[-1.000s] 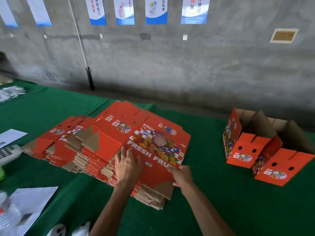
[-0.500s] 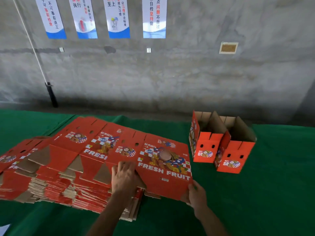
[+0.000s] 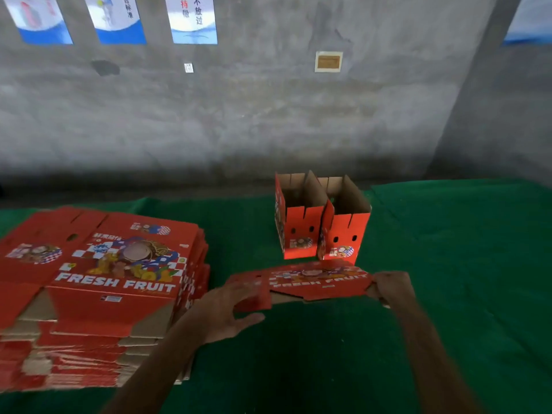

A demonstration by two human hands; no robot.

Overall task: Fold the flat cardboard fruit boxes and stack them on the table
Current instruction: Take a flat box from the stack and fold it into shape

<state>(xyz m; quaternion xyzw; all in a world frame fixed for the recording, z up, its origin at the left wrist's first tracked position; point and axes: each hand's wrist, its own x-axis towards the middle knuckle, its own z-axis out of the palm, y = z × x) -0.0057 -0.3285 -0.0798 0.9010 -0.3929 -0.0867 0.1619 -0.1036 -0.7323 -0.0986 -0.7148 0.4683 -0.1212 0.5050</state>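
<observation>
One flat red "FRESH FRUIT" cardboard box (image 3: 316,282) hangs nearly level above the green table (image 3: 448,264), just right of the pile. My right hand (image 3: 391,286) grips its right end. My left hand (image 3: 227,312) is at its left end, fingers spread under and against the flap. A thick pile of flat red boxes (image 3: 98,294) lies at the left. Two folded red boxes (image 3: 322,222) stand upright side by side behind the held one, tops open.
A grey concrete wall with blue-and-white posters (image 3: 194,19) and a small plaque (image 3: 328,61) runs behind the table. Green cloth stretches to the right of the folded boxes and in front of my arms.
The top flat box has come off the pile and moved right, held between both hands. My view has swung right, so the pile now sits at the left.
</observation>
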